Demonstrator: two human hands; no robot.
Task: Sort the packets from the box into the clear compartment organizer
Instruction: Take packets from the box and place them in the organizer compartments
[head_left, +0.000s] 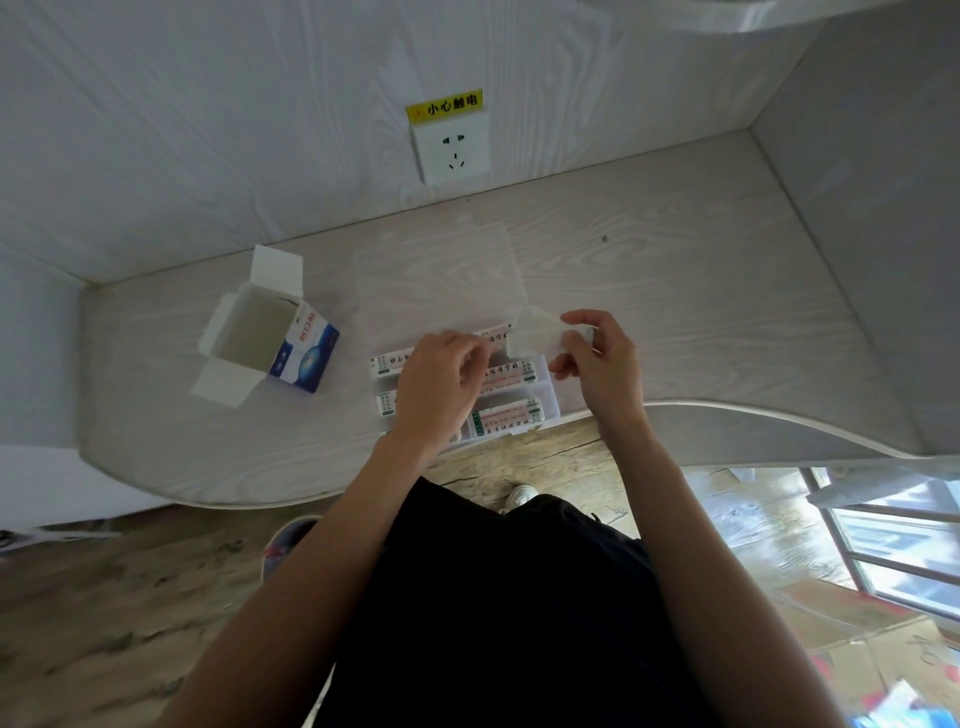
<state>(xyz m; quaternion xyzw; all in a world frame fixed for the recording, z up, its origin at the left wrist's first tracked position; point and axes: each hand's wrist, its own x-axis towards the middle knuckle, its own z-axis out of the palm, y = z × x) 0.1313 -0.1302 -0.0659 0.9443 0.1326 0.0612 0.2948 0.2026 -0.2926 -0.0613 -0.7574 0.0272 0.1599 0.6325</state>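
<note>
Head view: clear plastic organizer (545, 387) sat at the near edge of a pale wood-grain desk (675, 291), its open lid (441, 275) lying flat behind it and printed packets (506, 413) lying in its compartments, with the open white-and-blue cardboard box (270, 345) well apart to its left. Right hand (597, 358) pinched a thin, translucent white packet (535, 338) by thumb and fingers just above the organizer's far right corner. Left hand (439, 384) covered the middle compartments, fingers curled; whether it gripped anything could not be told.
</note>
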